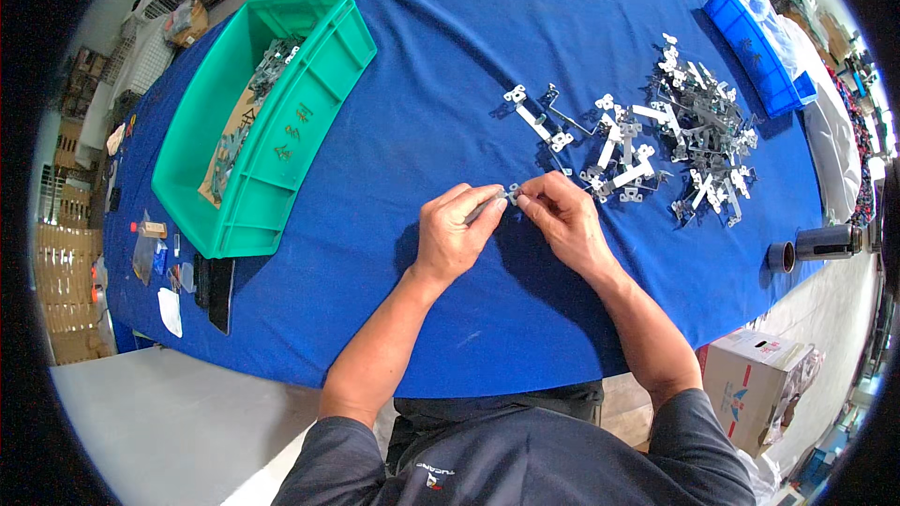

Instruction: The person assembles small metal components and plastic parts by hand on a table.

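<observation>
Both hands meet over the middle of the blue table cloth (525, 28). The left hand (452, 234) has thumb and forefinger pinched shut on the left end of a small metal bracket (512, 195). The right hand (561, 217) pinches the same bracket from the right, fingers curled closed around its other end. The bracket sits between the 2 hands, just above the cloth; whether it touches the cloth cannot be told.

Just beyond the right hand lie a few loose brackets (537, 117), spread apart on the cloth. Farther right is a dense pile of brackets (705, 122), tangled together. A green bin (323, 84) stands at far left, holding metal parts along its length. A blue bin (755, 52) sits at the far right edge. A dark cylinder (825, 242) lies on its side at the right edge, with a small cap (779, 257) just beside it. A black flat object (221, 292) lies near the green bin's near end.
</observation>
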A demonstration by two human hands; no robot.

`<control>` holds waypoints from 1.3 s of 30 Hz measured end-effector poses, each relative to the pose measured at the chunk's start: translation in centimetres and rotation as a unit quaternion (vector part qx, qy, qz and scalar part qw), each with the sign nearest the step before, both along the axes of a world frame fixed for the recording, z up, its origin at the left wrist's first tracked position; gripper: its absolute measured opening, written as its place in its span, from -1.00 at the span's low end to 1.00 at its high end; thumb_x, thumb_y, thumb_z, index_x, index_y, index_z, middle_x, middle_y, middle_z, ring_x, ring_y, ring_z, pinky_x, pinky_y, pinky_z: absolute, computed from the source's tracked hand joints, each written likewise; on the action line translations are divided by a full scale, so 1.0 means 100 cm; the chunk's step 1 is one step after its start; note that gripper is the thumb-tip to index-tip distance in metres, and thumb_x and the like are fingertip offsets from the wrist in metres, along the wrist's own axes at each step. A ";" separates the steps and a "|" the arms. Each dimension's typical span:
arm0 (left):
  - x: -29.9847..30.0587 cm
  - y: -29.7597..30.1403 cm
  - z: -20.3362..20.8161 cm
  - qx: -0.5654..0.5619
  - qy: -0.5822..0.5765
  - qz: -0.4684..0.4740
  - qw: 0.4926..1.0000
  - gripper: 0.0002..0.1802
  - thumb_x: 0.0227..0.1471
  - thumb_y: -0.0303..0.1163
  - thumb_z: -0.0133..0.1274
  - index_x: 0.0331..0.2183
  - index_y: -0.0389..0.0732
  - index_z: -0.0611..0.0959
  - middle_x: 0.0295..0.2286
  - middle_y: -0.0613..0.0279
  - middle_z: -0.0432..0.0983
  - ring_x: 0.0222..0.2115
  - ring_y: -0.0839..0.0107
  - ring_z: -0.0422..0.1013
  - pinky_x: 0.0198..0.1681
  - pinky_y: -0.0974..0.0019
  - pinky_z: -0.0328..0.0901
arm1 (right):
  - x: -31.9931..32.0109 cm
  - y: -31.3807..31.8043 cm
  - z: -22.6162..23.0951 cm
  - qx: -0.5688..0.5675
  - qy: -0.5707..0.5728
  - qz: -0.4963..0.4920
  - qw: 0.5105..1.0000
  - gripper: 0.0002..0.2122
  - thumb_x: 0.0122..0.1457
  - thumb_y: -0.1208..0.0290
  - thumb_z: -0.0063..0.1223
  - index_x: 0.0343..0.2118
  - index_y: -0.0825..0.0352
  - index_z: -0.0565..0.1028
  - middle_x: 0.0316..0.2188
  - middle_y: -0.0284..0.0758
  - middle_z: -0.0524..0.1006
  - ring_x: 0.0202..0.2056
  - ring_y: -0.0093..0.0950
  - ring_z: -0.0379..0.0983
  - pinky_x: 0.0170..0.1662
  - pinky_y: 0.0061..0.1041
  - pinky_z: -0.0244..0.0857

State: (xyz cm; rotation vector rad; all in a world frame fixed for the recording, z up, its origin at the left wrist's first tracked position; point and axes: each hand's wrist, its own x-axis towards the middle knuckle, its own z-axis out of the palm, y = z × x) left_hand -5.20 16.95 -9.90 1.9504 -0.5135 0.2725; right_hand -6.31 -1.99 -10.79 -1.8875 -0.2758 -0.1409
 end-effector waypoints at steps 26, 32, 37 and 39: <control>0.000 0.001 0.001 -0.043 0.051 0.052 0.996 -0.87 0.07 -0.49 0.18 -0.31 -0.35 0.69 -0.51 0.15 0.57 -0.54 0.49 0.49 -0.49 0.40 0.34 | -0.009 0.004 0.019 0.000 0.176 0.019 0.984 -0.85 0.27 0.42 0.04 -0.23 0.41 0.51 -0.55 -0.35 0.55 -0.53 -0.63 0.47 -0.48 -0.57 0.36; -0.002 -0.002 0.001 -0.029 0.041 0.035 0.998 -0.86 0.05 -0.48 0.18 -0.32 -0.33 0.70 -0.54 0.14 0.56 -0.57 0.43 0.48 -0.51 0.36 0.33 | -0.009 0.005 0.012 0.059 0.142 -0.007 0.988 -0.87 0.25 0.43 0.07 -0.24 0.38 0.49 -0.52 -0.34 0.54 -0.53 -0.62 0.48 -0.52 -0.58 0.37; 0.000 0.001 -0.003 0.003 0.007 0.009 1.000 -0.85 0.02 -0.47 0.20 -0.32 -0.33 0.70 -0.56 0.11 0.54 -0.59 0.34 0.48 -0.52 0.32 0.33 | -0.006 0.003 0.010 0.020 0.166 0.015 0.986 -0.87 0.25 0.46 0.07 -0.21 0.39 0.46 -0.50 -0.35 0.51 -0.53 -0.62 0.43 -0.50 -0.59 0.32; 0.000 0.000 -0.001 -0.003 0.012 0.005 1.000 -0.85 0.01 -0.47 0.20 -0.32 -0.32 0.70 -0.56 0.10 0.54 -0.59 0.31 0.48 -0.52 0.32 0.33 | -0.004 0.002 0.004 -0.037 -0.013 -0.031 0.999 -0.88 0.27 0.47 0.03 -0.22 0.40 0.46 -0.48 -0.37 0.49 -0.51 -0.63 0.37 -0.44 -0.61 0.29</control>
